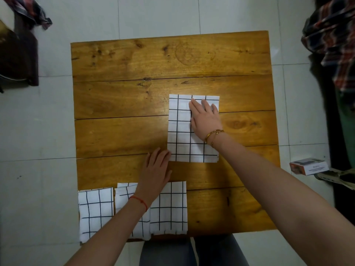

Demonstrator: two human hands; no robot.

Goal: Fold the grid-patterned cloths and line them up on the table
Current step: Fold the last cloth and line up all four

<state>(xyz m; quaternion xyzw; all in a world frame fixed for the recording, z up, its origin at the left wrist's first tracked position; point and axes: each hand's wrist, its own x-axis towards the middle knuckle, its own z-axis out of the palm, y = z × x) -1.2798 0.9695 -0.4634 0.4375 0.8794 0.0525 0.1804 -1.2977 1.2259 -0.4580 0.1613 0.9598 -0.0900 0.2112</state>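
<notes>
A folded white cloth with a black grid lies as a tall rectangle in the middle right of the wooden table. My right hand lies flat on its upper right part, fingers straight. My left hand rests flat on the wood, fingertips touching the cloth's lower left corner. Three folded grid cloths sit side by side along the near edge: one at the left, a middle one partly under my left forearm, and a right one.
A small cardboard box lies on the tiled floor right of the table. Plaid fabric hangs at the far right, more plaid fabric and a dark piece of furniture at the far left. My knees show below the table's near edge.
</notes>
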